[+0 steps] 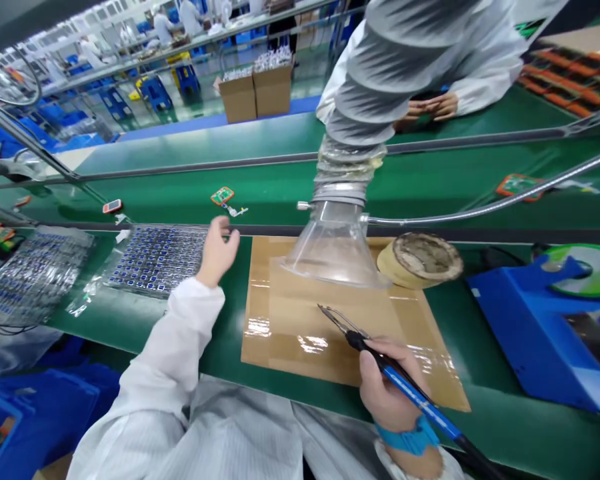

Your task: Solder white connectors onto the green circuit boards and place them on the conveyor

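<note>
My right hand (pixel 393 383) grips a blue-handled soldering iron (pixel 413 395), and a pair of tweezers (pixel 344 319) seems to be held alongside it. Both tips point up and left over a taped cardboard sheet (pixel 290 300). My left hand (pixel 219 250) reaches forward with its fingers apart and nothing in them. Just beyond it, on the green conveyor belt, lies an orange-edged circuit board (pixel 223 195) with a small white connector lead (pixel 236 211). A tray of small blue-and-silver parts (pixel 157 257) lies left of that hand.
A clear fume hood (pixel 337 243) on a grey duct (pixel 380 73) hangs over the cardboard. Behind stands a round, worn tub (pixel 420 259). A blue solder-reel dispenser (pixel 525 327) is at right. More boards (pixel 520 187) lie on the belt; a co-worker's hands (pixel 433 107) are across it.
</note>
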The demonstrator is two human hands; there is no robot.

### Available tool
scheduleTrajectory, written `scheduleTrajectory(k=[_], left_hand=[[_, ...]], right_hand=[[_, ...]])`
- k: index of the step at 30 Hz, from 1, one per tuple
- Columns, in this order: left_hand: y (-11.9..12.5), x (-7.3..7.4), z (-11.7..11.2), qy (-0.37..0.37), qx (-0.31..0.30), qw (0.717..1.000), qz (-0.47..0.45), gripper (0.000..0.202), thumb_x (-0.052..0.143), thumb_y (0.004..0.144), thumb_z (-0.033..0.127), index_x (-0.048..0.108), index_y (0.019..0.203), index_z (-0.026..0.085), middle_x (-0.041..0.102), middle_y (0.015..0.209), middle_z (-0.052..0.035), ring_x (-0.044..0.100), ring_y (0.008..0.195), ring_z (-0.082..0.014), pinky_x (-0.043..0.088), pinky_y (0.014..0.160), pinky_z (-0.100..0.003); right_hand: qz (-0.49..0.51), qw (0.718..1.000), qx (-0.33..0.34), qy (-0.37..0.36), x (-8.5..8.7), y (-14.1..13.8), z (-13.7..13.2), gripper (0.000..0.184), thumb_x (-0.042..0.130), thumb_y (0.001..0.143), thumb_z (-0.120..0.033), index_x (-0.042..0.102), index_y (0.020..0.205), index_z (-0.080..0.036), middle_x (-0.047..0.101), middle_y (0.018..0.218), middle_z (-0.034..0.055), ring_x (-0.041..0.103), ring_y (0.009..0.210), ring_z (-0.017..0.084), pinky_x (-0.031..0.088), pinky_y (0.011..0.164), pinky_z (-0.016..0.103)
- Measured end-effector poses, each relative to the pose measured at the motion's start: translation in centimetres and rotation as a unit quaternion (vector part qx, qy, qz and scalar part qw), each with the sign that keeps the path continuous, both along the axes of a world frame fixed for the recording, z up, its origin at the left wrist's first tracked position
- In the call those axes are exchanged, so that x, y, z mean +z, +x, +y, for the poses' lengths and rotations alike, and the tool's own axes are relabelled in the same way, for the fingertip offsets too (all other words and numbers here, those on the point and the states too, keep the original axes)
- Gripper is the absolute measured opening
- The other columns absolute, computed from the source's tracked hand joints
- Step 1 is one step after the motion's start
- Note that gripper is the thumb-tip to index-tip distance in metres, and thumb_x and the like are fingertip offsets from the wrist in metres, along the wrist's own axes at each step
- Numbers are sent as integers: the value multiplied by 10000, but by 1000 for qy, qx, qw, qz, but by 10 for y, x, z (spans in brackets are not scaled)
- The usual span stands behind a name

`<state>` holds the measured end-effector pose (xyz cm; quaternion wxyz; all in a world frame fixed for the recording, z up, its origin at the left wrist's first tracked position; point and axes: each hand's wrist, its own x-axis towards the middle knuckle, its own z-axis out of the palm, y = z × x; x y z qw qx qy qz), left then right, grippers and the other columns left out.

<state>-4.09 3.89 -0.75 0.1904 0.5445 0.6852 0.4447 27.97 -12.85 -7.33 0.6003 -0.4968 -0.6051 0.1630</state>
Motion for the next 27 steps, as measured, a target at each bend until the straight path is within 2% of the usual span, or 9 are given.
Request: scheduleTrajectory(k=[3, 5, 8, 10, 15, 18, 21, 24, 27], left_hand=[[9, -15, -60, -65, -196, 972, 109, 104, 595, 920, 232, 685, 905, 182, 724, 805, -15, 648, 741, -138, 494, 791, -271], [3, -20, -95, -80, -246, 953, 160, 234, 586, 939, 285, 645, 735, 184, 595, 589, 33, 527, 579, -110, 439, 708, -263], [-28, -19, -129, -69, -177, 964, 187, 525, 513, 989, 405, 412, 524, 183, 363, 472, 44, 355, 486, -96, 324, 569, -263], [-61, -14, -140, -57, -83, 976, 195, 582, 444, 1013, 448, 325, 505, 190, 343, 486, 31, 348, 488, -101, 306, 548, -269], [-145, 5, -146, -30, 90, 969, 229, 350, 403, 1001, 299, 635, 766, 185, 620, 734, -34, 578, 719, -170, 454, 729, -297], [-171, 12, -149, -79, 74, 956, 271, 241, 479, 916, 197, 720, 906, 189, 680, 934, -70, 637, 895, -212, 501, 867, -338], [-173, 12, -149, -167, 16, 917, 362, 220, 532, 884, 182, 748, 923, 185, 660, 1026, -106, 623, 1008, -257, 506, 937, -379], [-166, 12, -147, -212, -13, 889, 406, 170, 567, 865, 166, 736, 857, 171, 650, 1004, -119, 600, 1040, -283, 489, 989, -417], [-164, 18, -143, -221, -25, 892, 394, 108, 619, 818, 147, 691, 740, 170, 657, 932, -110, 601, 980, -274, 488, 973, -420]], right_hand=[[7, 1000, -3, -3, -1, -1, -1, 92, 731, 871, -229, 693, 951, -203, 718, 885, 52, 713, 784, 201, 562, 712, 318], [14, 1000, -4, 1, -1, -1, -1, 100, 748, 854, -242, 699, 930, -200, 722, 867, 59, 712, 766, 209, 560, 707, 330], [21, 1000, 0, -3, -1, 0, -1, 118, 767, 817, -246, 710, 915, -212, 731, 853, 75, 708, 736, 224, 551, 669, 345], [22, 1000, 1, -8, 0, -1, 1, 134, 778, 774, -235, 715, 891, -218, 735, 831, 81, 708, 708, 239, 544, 639, 359], [29, 999, -23, 7, 4, -6, 6, 135, 785, 683, -242, 694, 784, -238, 718, 725, 63, 696, 628, 269, 535, 588, 395], [17, 999, -43, 0, 5, -8, 6, 116, 770, 680, -260, 688, 759, -240, 711, 714, 66, 691, 621, 273, 533, 580, 401], [14, 999, -45, -25, 4, -7, 3, 127, 768, 674, -270, 687, 767, -240, 714, 739, 76, 697, 652, 284, 529, 592, 409], [7, 997, -51, -56, 3, -5, 2, 146, 780, 673, -316, 688, 768, -256, 721, 770, 87, 704, 686, 307, 525, 604, 436], [17, 995, -55, -76, 1, -4, 3, 188, 836, 666, -394, 693, 731, -291, 709, 743, 105, 693, 673, 332, 516, 601, 485]])
